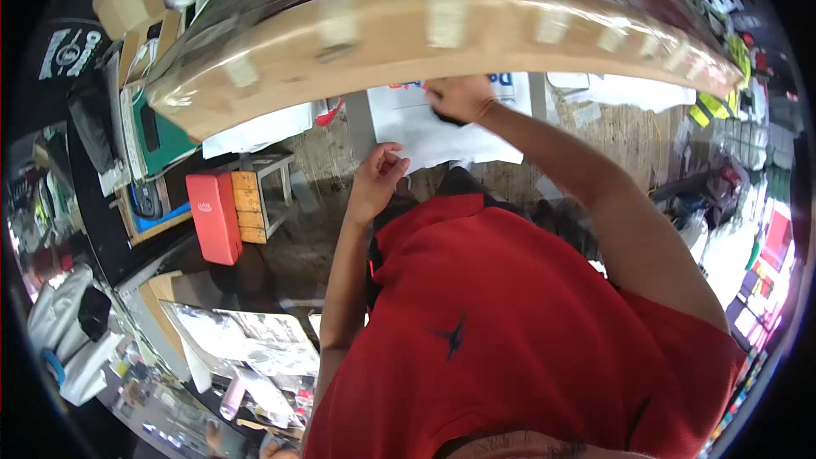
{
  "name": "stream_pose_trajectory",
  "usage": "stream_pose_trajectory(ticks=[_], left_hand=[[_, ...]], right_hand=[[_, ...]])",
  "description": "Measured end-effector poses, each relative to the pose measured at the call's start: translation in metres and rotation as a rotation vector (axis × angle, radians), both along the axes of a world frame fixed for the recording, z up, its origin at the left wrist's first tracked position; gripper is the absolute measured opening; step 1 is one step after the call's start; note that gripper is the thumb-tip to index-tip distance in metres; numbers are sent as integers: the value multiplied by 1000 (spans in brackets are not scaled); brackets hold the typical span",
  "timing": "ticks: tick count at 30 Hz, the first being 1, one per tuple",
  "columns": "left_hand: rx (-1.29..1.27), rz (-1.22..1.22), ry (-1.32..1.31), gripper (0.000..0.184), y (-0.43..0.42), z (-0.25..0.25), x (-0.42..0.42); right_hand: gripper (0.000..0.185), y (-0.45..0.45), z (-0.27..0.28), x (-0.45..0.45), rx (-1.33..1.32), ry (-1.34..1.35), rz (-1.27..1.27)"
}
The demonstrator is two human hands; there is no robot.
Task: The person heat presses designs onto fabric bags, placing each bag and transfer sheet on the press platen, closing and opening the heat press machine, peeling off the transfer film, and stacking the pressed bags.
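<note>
My right hand (461, 98) reaches over a white printed sheet (438, 136) with blue and red lettering along its far side. Its fingers are closed, and a small dark object (448, 119) shows beneath them; its kind is hard to make out. Near the sheet's left edge, my left hand (380, 177) is held with loosely curled fingers, a gap between thumb and forefinger, and nothing visible in it. The far part of the sheet disappears under a long cardboard-edged, plastic-wrapped package (382, 25) overhead, which cuts across the view.
To the left are a red box (214, 217), a small wooden stool (276, 191), a green panel (161, 132) and an open carton (132, 0). More white sheets (263, 129) lie left of the printed one. Bags and wrapped goods (722, 195) crowd the right side.
</note>
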State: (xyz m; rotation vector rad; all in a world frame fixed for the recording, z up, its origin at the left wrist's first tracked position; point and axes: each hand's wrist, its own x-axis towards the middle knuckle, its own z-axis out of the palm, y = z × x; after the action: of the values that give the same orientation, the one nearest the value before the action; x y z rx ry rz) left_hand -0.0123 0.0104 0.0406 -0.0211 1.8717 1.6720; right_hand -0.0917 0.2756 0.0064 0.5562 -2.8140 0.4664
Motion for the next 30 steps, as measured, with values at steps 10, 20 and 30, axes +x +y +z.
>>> stream_pose_trajectory(ticks=[10, 20, 30], left_hand=[[3, 80, 86, 61, 11, -12, -4], [49, 282, -113, 59, 35, 14, -24], [110, 241, -116, 50, 25, 8, -34]], right_hand=[[22, -88, 19, -45, 104, 130, 231], [46, -80, 51, -35, 26, -32, 12], [52, -67, 66, 15, -8, -197, 17]])
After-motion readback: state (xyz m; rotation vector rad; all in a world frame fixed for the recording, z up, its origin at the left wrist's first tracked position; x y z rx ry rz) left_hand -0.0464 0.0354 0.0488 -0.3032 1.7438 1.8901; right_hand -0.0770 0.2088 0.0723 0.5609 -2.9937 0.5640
